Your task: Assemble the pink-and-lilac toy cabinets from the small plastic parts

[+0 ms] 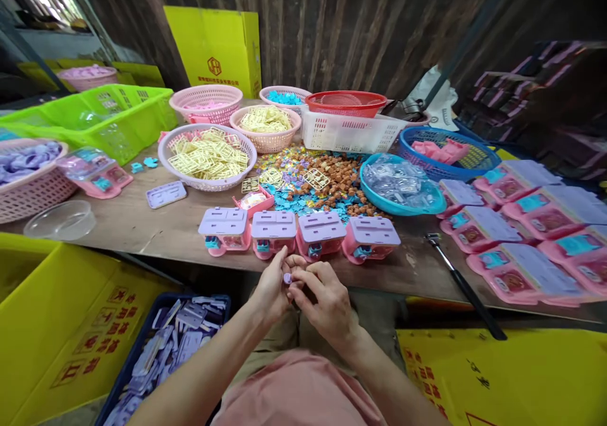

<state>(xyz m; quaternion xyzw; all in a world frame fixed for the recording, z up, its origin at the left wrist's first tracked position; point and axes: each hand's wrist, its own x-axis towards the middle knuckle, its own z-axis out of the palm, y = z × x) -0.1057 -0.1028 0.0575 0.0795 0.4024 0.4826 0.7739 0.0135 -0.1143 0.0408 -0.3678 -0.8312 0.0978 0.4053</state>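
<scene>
There's a tiny lilac piece (287,279) pinched right between the two hands, held just below the near edge of the wooden table (156,227) and above the person's lap. The left hand (272,285) has its fingers curled in around it from the left, and the right hand (325,299) comes in from the other side with its fingertips pressed up against the same piece, so both hands are bunched together on it; it's too small to tell what the piece really is. Just past the hands, along the table edge, sit four pink toy houses with lilac roofs (298,233) in a row, touching or nearly touching each other. Behind those is a loose heap of small brown, blue and yellow bits (327,182), with a pale basket of cream lattice parts (207,156) to its left and a turquoise bowl of clear bags (398,184) to its right. Off on the right side of the table there's a bunch of finished pink and lilac toy sets (521,236) lying flat, and a black rod (462,285) lies slanted across the edge near them. Down on the floor left of the person's knees is a dark blue crate of lilac flat parts (165,350), next to a yellow cardboard box (61,325).
</scene>
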